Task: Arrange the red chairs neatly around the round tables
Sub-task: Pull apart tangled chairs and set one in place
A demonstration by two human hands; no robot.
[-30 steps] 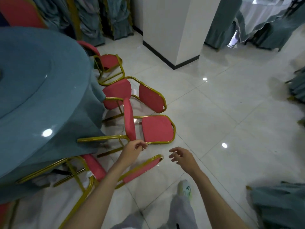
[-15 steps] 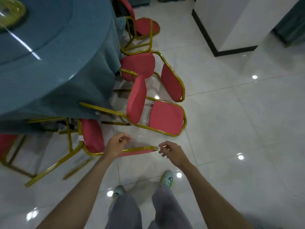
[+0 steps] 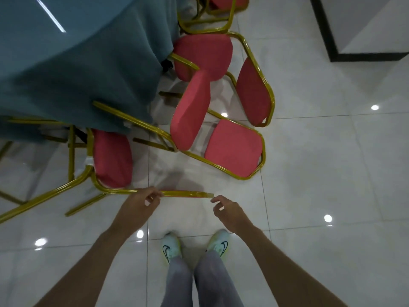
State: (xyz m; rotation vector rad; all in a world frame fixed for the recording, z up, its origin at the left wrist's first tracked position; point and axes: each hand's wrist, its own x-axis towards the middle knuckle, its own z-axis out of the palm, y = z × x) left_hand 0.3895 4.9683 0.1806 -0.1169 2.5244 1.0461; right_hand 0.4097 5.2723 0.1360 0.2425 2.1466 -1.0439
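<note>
- Two hands have closed in on the nearest chair [image 3: 112, 158] since half a second ago. The left hand [image 3: 141, 202], which then hovered just over the top rail [image 3: 183, 193] of its back, now has its fingers curled over that rail and grips it.
- The right hand [image 3: 228, 209] has stayed at the rail's right end, with fingers loosely bent and holding nothing; its fingertips lie just beside the corner.
- The view has tipped further down, so both shoes [image 3: 171, 249] now show on the tiled floor [image 3: 332, 173], and the table [image 3: 77, 52] has slid toward the upper left.
- Both forearms reach forward and slightly inward, wrists level with the rail.
- The nearest chair stands with its seat half under the blue tablecloth and its back toward the person.
- A second chair [image 3: 232, 149] sits askew to its right, touching a third chair [image 3: 254, 91] beyond.
</note>
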